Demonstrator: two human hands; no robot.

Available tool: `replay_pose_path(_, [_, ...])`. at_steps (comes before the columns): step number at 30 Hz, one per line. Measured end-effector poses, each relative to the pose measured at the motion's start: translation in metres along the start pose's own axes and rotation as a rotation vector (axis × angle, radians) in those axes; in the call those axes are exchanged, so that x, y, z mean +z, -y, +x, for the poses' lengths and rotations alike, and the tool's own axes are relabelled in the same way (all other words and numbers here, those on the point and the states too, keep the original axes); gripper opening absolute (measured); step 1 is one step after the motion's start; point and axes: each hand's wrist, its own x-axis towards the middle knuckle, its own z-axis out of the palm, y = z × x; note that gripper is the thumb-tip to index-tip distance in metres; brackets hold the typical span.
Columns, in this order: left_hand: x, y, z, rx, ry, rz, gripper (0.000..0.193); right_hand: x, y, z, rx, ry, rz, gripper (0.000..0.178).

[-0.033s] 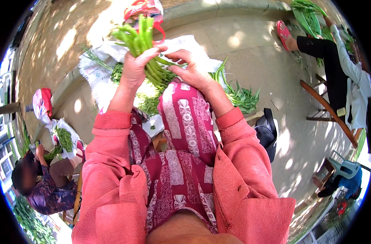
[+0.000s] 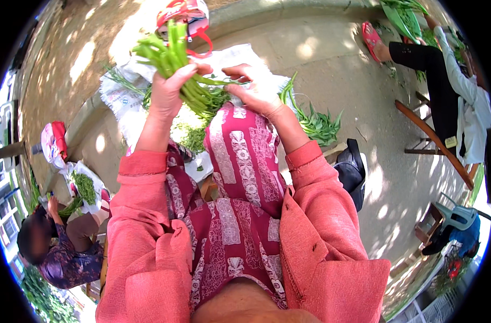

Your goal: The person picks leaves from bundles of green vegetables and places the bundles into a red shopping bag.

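Note:
My left hand [image 2: 167, 92] is closed round a bunch of green vegetable stalks [image 2: 175, 54], thick cut-looking ends pointing up and away. The lower part of the bunch slants toward my knee. One thin green stem [image 2: 216, 82] reaches across from the bunch to my right hand [image 2: 255, 90], whose thumb and fingers are bent around its end. Below the hands, on a white woven sack [image 2: 248, 56], lies a heap of small loose greens [image 2: 192, 137]. Long leafy stalks [image 2: 318, 125] rest on the ground to the right of my knee.
A red and white bag [image 2: 194, 16] stands beyond the sack. At right are a black bag [image 2: 352, 175], a seated person's pink shoe [image 2: 371, 39] and a wooden chair [image 2: 436, 145]. Another person [image 2: 68, 247] sits at left beside greens on a white sheet [image 2: 97, 177].
My left hand and the bunch have shifted a little left, widening the gap between my hands. The thin stem now shows stretched across it. The whole view has shifted slightly.

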Motion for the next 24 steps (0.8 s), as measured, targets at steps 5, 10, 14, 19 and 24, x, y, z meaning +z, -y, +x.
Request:
replay_pose_path(5, [-0.023, -0.025, -0.015, 0.042, -0.007, -0.14, 0.029, -0.096, -0.167, -0.078, 0.612, -0.635, 0.159, 0.023])
replay_pose_path(10, [-0.055, -0.031, -0.023, 0.057, -0.059, -0.075, 0.025, -0.139, -0.255, -0.143, 0.806, -1.03, 0.125, 0.021])
replay_pose_path(14, [-0.07, -0.035, -0.024, -0.016, -0.107, -0.094, 0.014, -0.118, -0.275, -0.144, 0.849, -0.794, -0.296, 0.021])
replay_pose_path(19, [-0.072, -0.036, -0.02, -0.053, -0.103, -0.165, 0.013, -0.084, -0.292, -0.129, 1.035, -0.401, -0.511, 0.026])
replay_pose_path(24, [-0.071, -0.031, -0.016, -0.087, -0.12, -0.111, 0.013, -0.076, -0.297, -0.133, 1.096, -0.154, -0.785, 0.027])
